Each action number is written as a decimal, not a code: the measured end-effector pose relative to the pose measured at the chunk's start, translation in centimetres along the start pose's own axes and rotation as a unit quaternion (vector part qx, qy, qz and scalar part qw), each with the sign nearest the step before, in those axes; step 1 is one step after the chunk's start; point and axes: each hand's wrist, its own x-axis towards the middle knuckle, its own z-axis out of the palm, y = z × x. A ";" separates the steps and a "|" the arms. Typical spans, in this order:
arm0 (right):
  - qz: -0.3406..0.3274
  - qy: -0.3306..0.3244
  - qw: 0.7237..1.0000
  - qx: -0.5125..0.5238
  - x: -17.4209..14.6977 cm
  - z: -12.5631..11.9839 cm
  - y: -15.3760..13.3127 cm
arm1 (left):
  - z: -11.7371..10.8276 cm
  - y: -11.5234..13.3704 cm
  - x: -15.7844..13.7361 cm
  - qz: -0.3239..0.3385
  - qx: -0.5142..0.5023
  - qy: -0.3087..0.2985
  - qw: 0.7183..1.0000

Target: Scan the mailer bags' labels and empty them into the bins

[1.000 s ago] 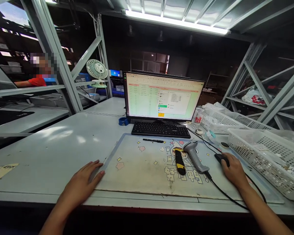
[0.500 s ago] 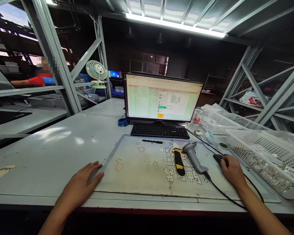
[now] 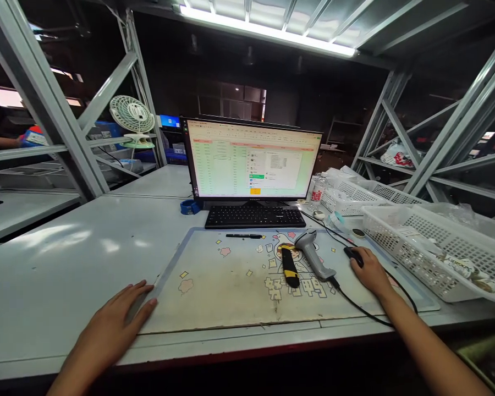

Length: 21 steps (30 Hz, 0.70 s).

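Note:
My left hand (image 3: 111,319) lies flat on the table, fingers stretched out, beside the left edge of the desk mat (image 3: 226,291). My right hand (image 3: 371,270) rests over a black computer mouse (image 3: 353,254) on the mat's right side, its fingers curled around it. Between the hands lie a grey barcode scanner (image 3: 313,256) with a black cable and a black and yellow box cutter (image 3: 290,267). A black pen (image 3: 244,236) lies near the mat's top edge. Behind it are a black keyboard (image 3: 254,216) and a monitor (image 3: 251,159) with a spreadsheet and a smaller window on screen.
White perforated baskets (image 3: 421,258) line the right side, with packed items inside. A blue tape roll (image 3: 188,207) sits left of the keyboard. A small fan (image 3: 132,115) stands at the left by the metal frame (image 3: 61,115). Another person's arm (image 3: 2,142) shows at far left.
The camera has turned to the right, so the scene sits further left in view. My right hand stays on the mouse and my left hand stays flat on the table.

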 end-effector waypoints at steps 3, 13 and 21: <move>0.005 -0.003 1.000 -0.001 0.0 0.1 0.1 | -0.1 0.1 0.0 0.002 0.000 -0.005 1.000; 0.008 -0.005 1.000 0.004 0.1 0.0 -0.1 | 0.9 -1.3 0.3 0.015 -0.013 0.020 1.000; 0.028 -0.003 1.000 0.008 -0.1 -0.2 -0.6 | 1.2 -1.8 0.6 0.013 -0.007 0.029 0.999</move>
